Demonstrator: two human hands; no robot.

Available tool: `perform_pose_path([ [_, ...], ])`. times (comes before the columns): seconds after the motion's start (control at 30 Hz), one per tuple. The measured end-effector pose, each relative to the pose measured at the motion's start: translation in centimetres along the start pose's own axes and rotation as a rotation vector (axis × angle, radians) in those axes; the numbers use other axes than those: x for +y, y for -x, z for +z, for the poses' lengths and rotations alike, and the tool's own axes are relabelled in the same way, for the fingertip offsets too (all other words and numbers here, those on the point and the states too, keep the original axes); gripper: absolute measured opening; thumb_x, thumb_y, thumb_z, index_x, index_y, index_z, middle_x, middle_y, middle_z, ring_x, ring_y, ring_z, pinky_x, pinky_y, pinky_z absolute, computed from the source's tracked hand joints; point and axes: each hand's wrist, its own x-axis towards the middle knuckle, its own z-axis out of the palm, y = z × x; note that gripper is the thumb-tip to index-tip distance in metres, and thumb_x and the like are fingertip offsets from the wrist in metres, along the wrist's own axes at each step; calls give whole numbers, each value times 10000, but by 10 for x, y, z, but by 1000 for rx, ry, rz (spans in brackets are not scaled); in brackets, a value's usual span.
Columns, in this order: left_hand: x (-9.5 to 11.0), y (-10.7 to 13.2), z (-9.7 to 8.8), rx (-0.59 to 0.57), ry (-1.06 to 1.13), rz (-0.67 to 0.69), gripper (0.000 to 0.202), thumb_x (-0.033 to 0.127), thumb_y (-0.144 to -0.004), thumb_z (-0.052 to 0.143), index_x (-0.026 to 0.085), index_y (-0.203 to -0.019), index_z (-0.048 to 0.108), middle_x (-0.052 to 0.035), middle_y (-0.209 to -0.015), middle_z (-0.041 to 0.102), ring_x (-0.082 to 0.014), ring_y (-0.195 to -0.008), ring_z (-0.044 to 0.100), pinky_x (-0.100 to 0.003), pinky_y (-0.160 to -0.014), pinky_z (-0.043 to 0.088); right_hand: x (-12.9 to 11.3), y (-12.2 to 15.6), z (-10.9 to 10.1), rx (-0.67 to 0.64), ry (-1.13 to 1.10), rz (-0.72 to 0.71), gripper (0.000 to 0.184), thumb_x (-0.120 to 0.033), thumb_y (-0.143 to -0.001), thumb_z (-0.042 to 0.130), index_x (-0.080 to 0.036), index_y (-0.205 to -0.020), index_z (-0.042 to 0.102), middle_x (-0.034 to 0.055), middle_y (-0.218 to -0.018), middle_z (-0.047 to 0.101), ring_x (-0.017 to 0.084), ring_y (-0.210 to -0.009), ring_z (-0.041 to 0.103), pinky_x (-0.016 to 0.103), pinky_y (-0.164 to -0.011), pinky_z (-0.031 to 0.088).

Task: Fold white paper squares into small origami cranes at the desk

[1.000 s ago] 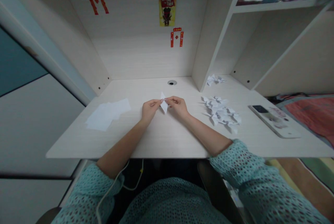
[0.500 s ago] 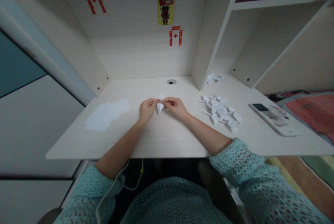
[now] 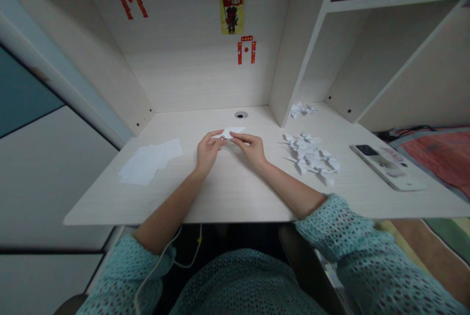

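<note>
Between my two hands is a small folded piece of white paper (image 3: 228,132), lying roughly sideways just above the desk. My left hand (image 3: 208,150) pinches its left end between thumb and fingers. The thumb and forefinger of my right hand (image 3: 250,148) grip it from the right. Fingers cover part of the folds. To the right lies a pile of folded white paper pieces (image 3: 310,154), several with pointed ends that look like origami cranes. Flat white paper sheets (image 3: 147,160) overlap on the left.
A smaller group of folded papers (image 3: 301,109) sits behind, by the upright divider (image 3: 293,80). A phone-shaped white object (image 3: 385,168) lies at the right. The desk's front edge (image 3: 238,222) runs close to my body, and a white cable (image 3: 154,266) hangs by my left sleeve.
The folded paper has turned from upright to sideways between my fingers. My left fingers have stretched along it, and my right fingers have shifted their grip. The piles look unchanged.
</note>
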Motion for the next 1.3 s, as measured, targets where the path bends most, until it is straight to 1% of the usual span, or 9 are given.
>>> perform_pose_path([
  [0.27, -8, -2, 0, 31, 31, -14, 288, 367, -704, 665, 200, -938, 670, -59, -851, 701, -185, -806, 665, -237, -637, 443, -2, 0, 1, -2, 30, -5, 254, -409, -705, 672, -213, -854, 730, 59, -917, 723, 217, -870, 643, 327, -781, 477],
  [0.4, -10, -4, 0, 45, 38, -37, 295, 352, -700, 672, 195, -951, 677, -59, -837, 703, -182, -795, 663, -237, -633, 447, -3, -1, 1, -60, 49, -18, 215, -383, -714, 667, -197, -812, 711, 57, -874, 715, 192, -837, 638, 292, -736, 471],
  [0.47, -11, -5, -1, 58, 43, -42, 310, 349, -686, 687, 191, -953, 681, -62, -831, 705, -183, -792, 660, -237, -624, 446, -2, -2, 0, -95, 56, -26, 215, -379, -722, 659, -199, -834, 696, 51, -901, 706, 183, -865, 630, 281, -745, 469],
  [0.53, -12, -6, -2, 64, 48, -40, 326, 355, -672, 699, 186, -949, 684, -64, -821, 705, -187, -793, 658, -237, -617, 446, 0, -3, 0, -131, 40, -38, 252, -379, -722, 659, -209, -906, 685, 48, -987, 692, 178, -910, 619, 280, -770, 470],
  [0.63, -14, -6, -4, 34, 37, -51, 345, 373, -667, 701, 185, -955, 680, -63, -792, 703, -194, -806, 658, -241, -619, 449, 4, -5, -2, -187, 10, -47, 310, -371, -724, 663, -223, -995, 676, 52, -1091, 672, 179, -949, 616, 299, -827, 468],
  [0.77, -15, -5, -6, -45, 8, -59, 355, 385, -673, 700, 196, -971, 671, -64, -792, 705, -192, -805, 659, -247, -632, 454, 6, -9, -5, -199, 18, -25, 254, -346, -730, 666, -233, -953, 710, 53, -1043, 698, 208, -1008, 619, 326, -880, 455],
  [0.9, -12, -4, -5, -71, -9, -22, 346, 379, -678, 699, 193, -969, 682, -66, -797, 709, -185, -777, 653, -262, -659, 466, 4, -10, -9, -221, 10, -19, 283, -340, -700, 702, -231, -960, 718, 62, -1041, 701, 227, -990, 634, 343, -879, 457],
  [1.03, -8, -6, -6, -73, -45, 13, 291, 341, -667, 703, 185, -913, 707, -61, -780, 711, -189, -757, 652, -300, -729, 491, 1, -10, -11, -240, 34, -13, 304, -362, -691, 708, -244, -971, 714, 50, -1045, 699, 237, -1000, 632, 366, -892, 455],
  [1.3, -8, -8, -12, -110, -115, 138, 232, 327, -698, 679, 190, -880, 724, -81, -938, 713, -208, -850, 660, -347, -843, 493, -2, -8, -10, -238, -50, 33, 295, -410, -688, 701, -228, -918, 733, 57, -994, 713, 243, -952, 653, 364, -878, 471],
])
